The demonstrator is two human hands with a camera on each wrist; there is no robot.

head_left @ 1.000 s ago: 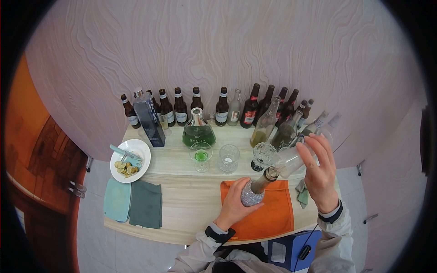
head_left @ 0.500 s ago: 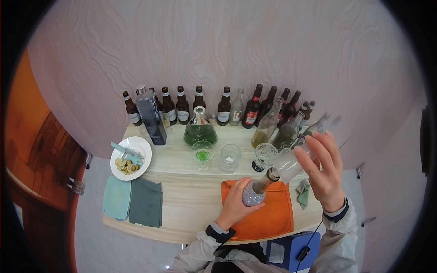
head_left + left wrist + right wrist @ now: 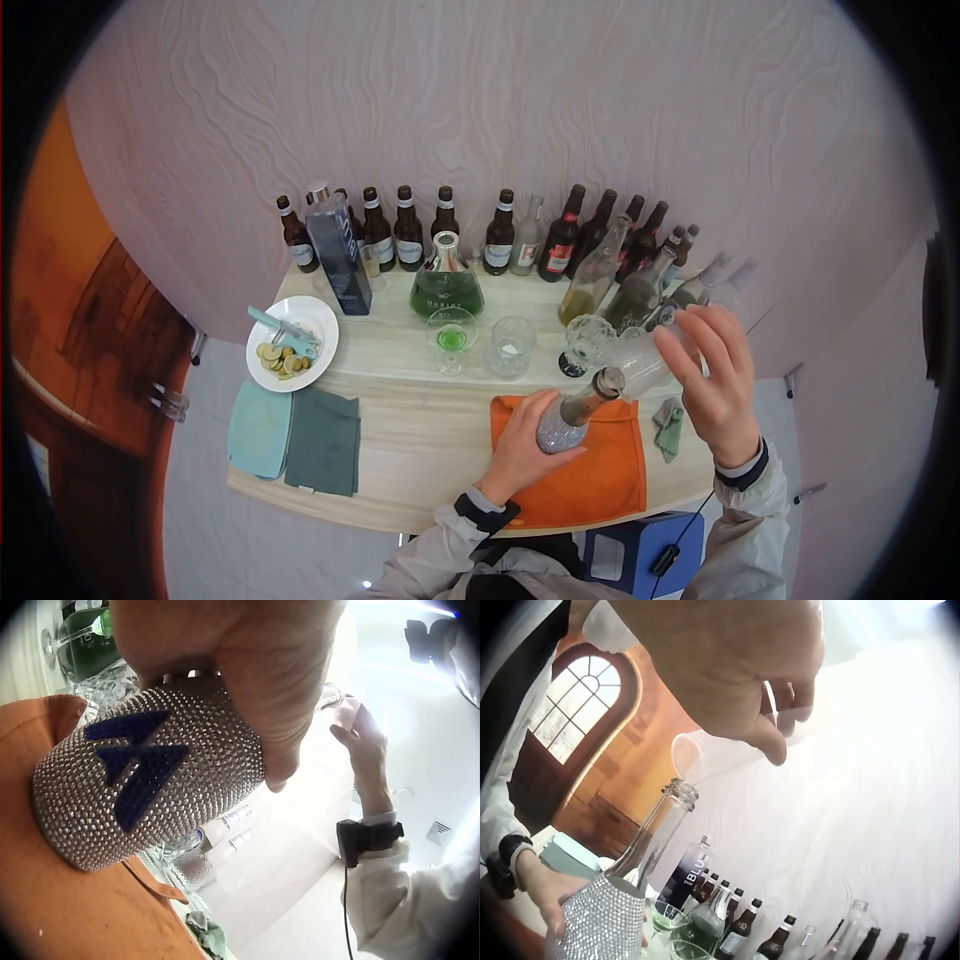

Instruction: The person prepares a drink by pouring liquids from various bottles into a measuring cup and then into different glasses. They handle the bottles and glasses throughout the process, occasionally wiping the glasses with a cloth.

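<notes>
My left hand [image 3: 522,452] grips a bottle [image 3: 563,432] covered in silvery studs, which leans to the right over the orange cloth [image 3: 610,470]. In the left wrist view the studded bottle [image 3: 150,772] carries a dark blue emblem. My right hand [image 3: 718,390] holds a clear, tube-like vessel [image 3: 640,362], tipped with its mouth down at the bottle's opening. From the right wrist view, the vessel's rim [image 3: 686,757] is just above the bottle's glass mouth [image 3: 681,792]; liquid passing between them cannot be made out.
Brown bottles [image 3: 408,240] line the back near the wall, with a green-filled decanter [image 3: 446,290] before them. Stemmed glasses [image 3: 452,340] stand mid-table. At left are a white plate [image 3: 320,330] with sliced fruit, a pale board [image 3: 260,430] and a grey-green cloth [image 3: 325,440]. A small green cloth [image 3: 668,428] lies right.
The right hand and clear vessel shift slightly right, then a little lower, staying at the bottle's mouth. The left hand keeps its grip on the bottle. The head view shifts slightly.
</notes>
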